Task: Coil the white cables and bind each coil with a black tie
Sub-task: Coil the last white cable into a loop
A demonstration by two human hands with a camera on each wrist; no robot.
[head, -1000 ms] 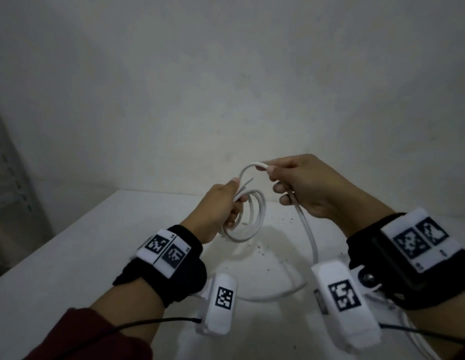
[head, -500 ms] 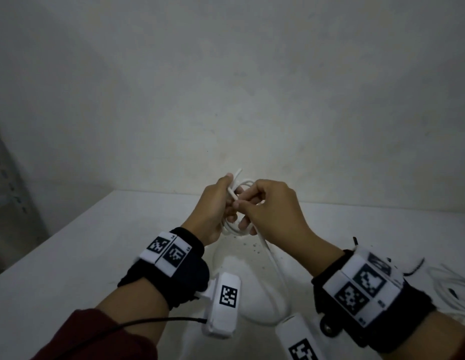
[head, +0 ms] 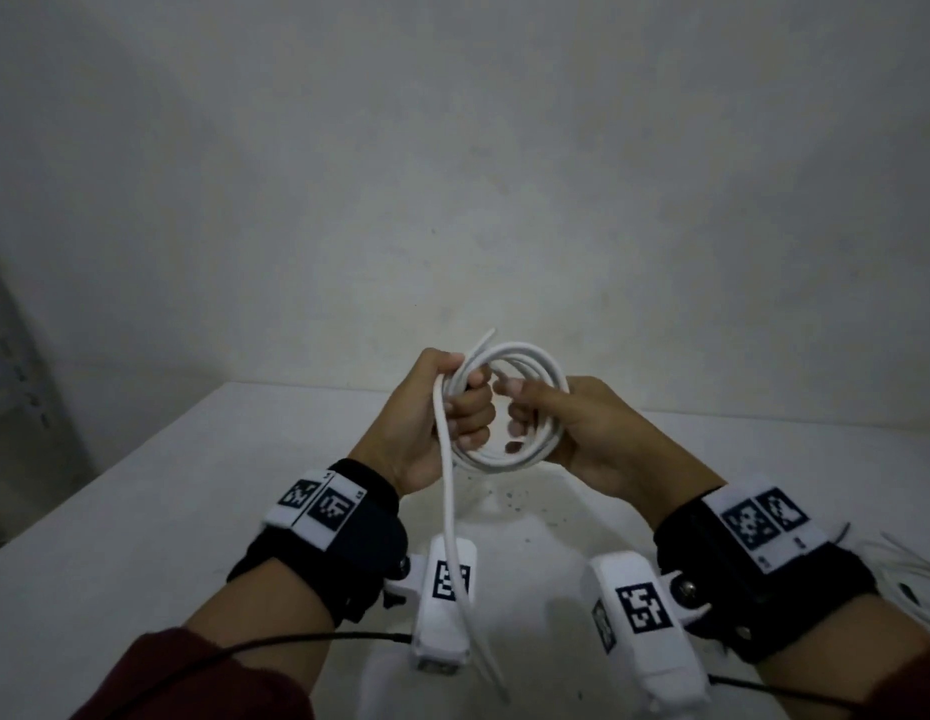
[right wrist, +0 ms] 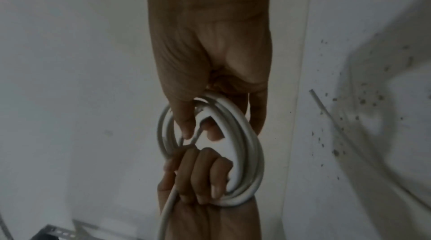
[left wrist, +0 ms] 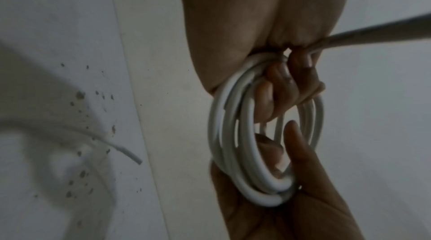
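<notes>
Frame center: left hand [head: 442, 423] clenched around white cable coil [head: 509, 402], right hand [head: 572, 433] gripping its other side, loose tail [head: 448, 511] dropping toward bottom center.

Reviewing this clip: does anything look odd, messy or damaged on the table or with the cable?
Two small things. Dark specks are scattered on the white table below the hands, like crumbs or dirt. And the coil, gripped by the left hand and right hand, is unfinished: a loose tail hangs toward the table.
</notes>
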